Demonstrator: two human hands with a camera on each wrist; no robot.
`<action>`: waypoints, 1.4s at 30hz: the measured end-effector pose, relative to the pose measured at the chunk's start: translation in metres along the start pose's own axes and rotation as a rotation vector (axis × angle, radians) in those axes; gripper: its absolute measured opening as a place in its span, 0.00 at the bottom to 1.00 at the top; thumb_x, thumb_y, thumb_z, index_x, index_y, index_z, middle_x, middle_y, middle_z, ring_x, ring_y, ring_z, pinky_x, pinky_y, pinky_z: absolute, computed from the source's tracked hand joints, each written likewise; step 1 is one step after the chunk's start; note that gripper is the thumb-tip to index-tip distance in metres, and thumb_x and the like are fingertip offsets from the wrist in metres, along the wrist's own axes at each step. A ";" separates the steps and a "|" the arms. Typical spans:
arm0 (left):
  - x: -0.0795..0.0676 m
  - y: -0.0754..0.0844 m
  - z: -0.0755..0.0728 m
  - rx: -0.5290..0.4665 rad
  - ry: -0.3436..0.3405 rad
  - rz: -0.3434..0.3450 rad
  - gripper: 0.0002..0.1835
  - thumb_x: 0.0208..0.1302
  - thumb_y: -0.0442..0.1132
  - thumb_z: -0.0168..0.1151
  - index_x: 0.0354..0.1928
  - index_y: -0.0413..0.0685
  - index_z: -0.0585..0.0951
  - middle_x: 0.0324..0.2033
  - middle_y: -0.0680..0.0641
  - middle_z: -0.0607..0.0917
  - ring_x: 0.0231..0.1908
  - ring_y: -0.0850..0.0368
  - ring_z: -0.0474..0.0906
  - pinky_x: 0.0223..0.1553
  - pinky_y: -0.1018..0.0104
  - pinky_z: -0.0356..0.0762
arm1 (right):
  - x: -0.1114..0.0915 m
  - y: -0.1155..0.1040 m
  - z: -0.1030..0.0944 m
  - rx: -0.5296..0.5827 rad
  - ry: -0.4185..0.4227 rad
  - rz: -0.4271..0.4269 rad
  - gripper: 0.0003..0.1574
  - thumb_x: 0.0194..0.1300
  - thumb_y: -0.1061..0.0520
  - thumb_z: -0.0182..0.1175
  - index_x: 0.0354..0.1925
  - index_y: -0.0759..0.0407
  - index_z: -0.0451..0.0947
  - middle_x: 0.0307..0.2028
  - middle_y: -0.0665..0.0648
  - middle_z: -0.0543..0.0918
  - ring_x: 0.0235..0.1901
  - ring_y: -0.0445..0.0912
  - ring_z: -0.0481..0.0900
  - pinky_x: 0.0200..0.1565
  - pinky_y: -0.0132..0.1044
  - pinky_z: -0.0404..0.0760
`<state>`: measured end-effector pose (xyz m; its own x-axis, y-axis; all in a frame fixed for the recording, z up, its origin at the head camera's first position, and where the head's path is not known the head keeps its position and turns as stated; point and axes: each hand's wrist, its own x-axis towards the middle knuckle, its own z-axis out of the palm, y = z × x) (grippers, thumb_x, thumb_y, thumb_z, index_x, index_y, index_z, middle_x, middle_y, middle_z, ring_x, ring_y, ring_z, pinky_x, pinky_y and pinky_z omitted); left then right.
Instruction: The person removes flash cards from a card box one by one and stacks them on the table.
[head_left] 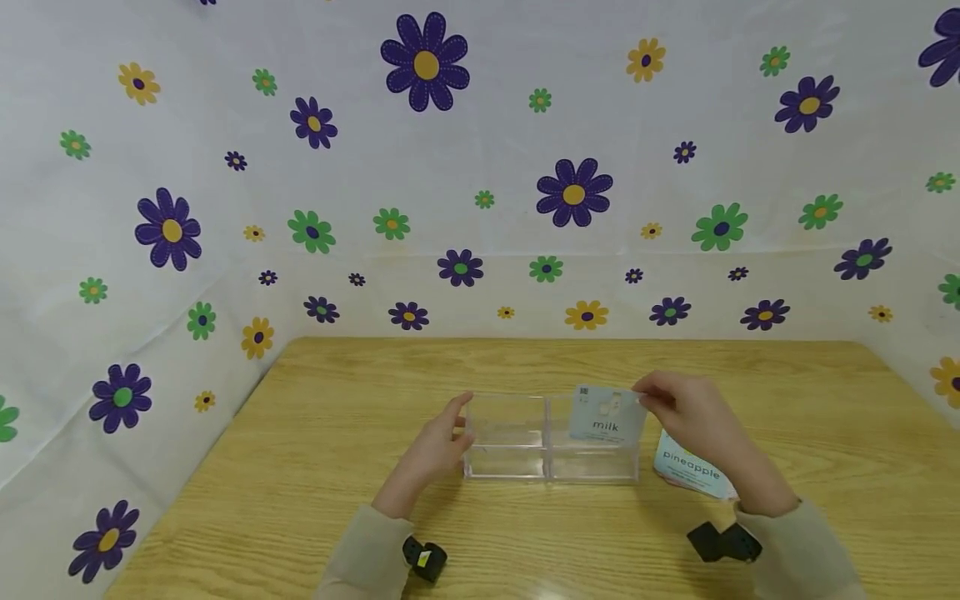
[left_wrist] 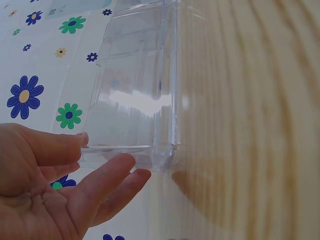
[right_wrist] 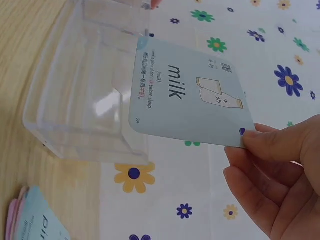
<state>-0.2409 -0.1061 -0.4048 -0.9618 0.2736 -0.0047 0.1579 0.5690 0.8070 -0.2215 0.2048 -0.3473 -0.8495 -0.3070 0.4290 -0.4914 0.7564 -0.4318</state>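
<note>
A light blue flashcard (head_left: 604, 415) printed "milk" is pinched at its corner by my right hand (head_left: 686, 408). In the right wrist view the milk card (right_wrist: 185, 100) tilts over the right part of a clear plastic divided box (head_left: 506, 462). My left hand (head_left: 438, 442) touches the box's left end. Seen from the left wrist, the thumb and fingers of that hand (left_wrist: 65, 185) spread around the end wall of the box (left_wrist: 125, 100). A stack of cards with a "pineapple" card (head_left: 693, 471) on top lies right of the box, partly under my right forearm.
The box stands on a wood-grain table (head_left: 337, 392). A white cloth (head_left: 337, 50) with purple, green and yellow flowers hangs behind and at the sides. Black devices (head_left: 425, 560) are strapped at both wrists.
</note>
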 end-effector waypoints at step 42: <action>-0.001 0.003 -0.002 -0.023 -0.016 -0.028 0.30 0.63 0.28 0.48 0.66 0.44 0.53 0.52 0.28 0.67 0.42 0.42 0.74 0.30 0.60 0.77 | -0.020 0.104 -0.028 0.180 -0.467 0.496 0.08 0.56 0.70 0.55 0.36 0.72 0.76 0.28 0.57 0.77 0.25 0.46 0.71 0.29 0.37 0.76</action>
<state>-0.2393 -0.1061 -0.4008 -0.9621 0.2704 -0.0364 0.1261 0.5588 0.8196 -0.2503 0.3061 -0.3791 -0.9553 -0.1969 -0.2204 -0.0145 0.7760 -0.6306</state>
